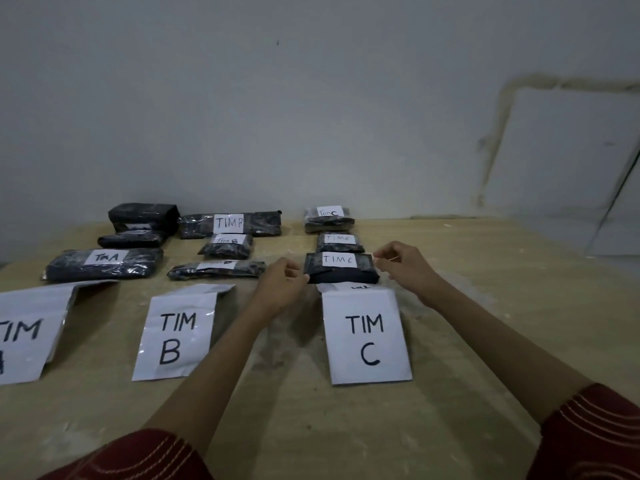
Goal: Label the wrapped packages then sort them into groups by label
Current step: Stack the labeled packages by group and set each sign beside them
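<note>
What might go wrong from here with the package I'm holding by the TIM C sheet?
The package, pinched at its ends by the left hand and right hand, sits against the far edge of the TIM C sheet; pulling it nearer may crumple that sheet. It also lies close to the package behind, so a push might knock that row crooked.

left hand (282, 284): fingers curled; right hand (403, 268): fingertips seemingly pinched; both reaching forward

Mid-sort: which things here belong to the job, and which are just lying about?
Job: nearest TIM C package, held by left hand and right hand; TIM B sheet; TIM C sheet; TIM A package.
Lying about: only the wall panel at right.
</note>
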